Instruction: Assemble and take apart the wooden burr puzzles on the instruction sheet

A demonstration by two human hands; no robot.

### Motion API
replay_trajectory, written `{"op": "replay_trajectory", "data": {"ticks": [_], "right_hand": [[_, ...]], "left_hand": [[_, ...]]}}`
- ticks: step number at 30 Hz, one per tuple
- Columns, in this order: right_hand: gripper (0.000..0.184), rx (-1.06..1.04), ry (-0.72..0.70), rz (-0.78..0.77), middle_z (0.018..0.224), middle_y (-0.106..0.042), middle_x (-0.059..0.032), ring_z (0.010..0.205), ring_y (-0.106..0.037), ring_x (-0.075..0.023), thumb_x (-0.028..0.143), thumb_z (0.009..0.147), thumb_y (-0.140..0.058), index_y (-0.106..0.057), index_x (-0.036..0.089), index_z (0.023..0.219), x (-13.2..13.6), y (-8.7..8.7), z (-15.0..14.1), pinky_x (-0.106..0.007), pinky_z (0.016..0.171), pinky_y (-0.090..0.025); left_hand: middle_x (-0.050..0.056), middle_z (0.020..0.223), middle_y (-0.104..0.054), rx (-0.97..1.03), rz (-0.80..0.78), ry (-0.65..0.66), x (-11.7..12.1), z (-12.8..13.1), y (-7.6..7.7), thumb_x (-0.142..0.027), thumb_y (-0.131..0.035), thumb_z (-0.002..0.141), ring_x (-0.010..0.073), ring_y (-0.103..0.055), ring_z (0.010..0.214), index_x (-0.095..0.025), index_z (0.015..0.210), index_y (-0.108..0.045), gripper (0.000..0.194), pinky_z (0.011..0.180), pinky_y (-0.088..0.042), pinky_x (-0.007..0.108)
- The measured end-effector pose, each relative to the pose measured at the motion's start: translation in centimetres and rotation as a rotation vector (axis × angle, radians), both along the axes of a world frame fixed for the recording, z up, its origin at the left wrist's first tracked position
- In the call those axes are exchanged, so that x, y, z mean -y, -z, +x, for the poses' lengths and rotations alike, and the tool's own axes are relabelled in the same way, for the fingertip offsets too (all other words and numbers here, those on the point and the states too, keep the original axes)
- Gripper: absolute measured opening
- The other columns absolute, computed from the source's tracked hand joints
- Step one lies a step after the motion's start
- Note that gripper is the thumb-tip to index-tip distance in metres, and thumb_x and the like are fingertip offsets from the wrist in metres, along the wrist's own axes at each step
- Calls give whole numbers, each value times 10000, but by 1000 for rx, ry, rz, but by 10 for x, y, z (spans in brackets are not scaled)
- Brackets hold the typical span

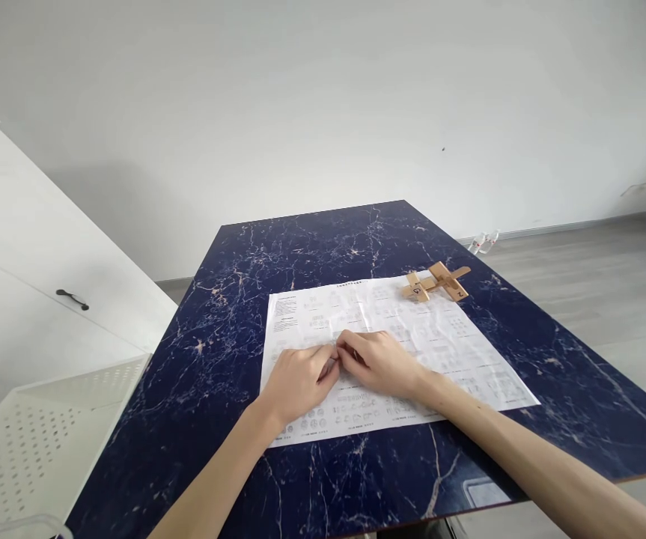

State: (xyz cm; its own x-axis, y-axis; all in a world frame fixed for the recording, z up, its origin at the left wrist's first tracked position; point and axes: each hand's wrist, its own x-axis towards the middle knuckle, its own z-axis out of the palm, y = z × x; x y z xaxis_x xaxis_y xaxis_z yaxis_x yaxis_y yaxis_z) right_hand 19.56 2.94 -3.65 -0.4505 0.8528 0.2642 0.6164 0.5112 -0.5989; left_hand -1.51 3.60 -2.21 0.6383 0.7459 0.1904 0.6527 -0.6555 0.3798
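Note:
A large white printed sheet [412, 337] with small diagrams and text lies creased on the table. Over its middle, my left hand [303, 378] and my right hand [377, 361] meet at the fingertips. Both have their fingers curled and pressed together in a pinch. Whatever is between them, if anything, is hidden by the fingers. On the sheet's far right corner sits a light wooden model [438, 284], shaped like a small plane of crossed pieces with dark marks on them. Neither hand touches it.
The dark blue marble-patterned table [311, 251] reaches towards a pale wall. To the left stand a white cabinet [47, 247] with a black handle and a cream perforated chair seat [36, 442]. Clear plastic items [484, 242] show beyond the table's right edge.

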Motion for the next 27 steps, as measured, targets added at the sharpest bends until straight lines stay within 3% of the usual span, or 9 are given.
{"op": "replay_trajectory", "data": {"ticks": [11,27], "right_hand": [[124,76,12,25,803,-707,-27,619,-570,-150,157,1025,-472,-551,205,941,0,2,1,-279,593,-291],[131,77,6,32,783,-697,-16,595,-502,-136,157,1017,-488,-534,206,904,-1,2,2,-277,585,-256]], "left_hand": [[-38,680,-668,13,109,59,0,0,4,-228,-528,1036,135,-605,543,-190,928,-624,149,560,-427,280],[-54,642,-612,27,114,72,0,-1,7,-246,-526,1051,115,-567,518,-195,866,-574,198,544,-420,264]]}}
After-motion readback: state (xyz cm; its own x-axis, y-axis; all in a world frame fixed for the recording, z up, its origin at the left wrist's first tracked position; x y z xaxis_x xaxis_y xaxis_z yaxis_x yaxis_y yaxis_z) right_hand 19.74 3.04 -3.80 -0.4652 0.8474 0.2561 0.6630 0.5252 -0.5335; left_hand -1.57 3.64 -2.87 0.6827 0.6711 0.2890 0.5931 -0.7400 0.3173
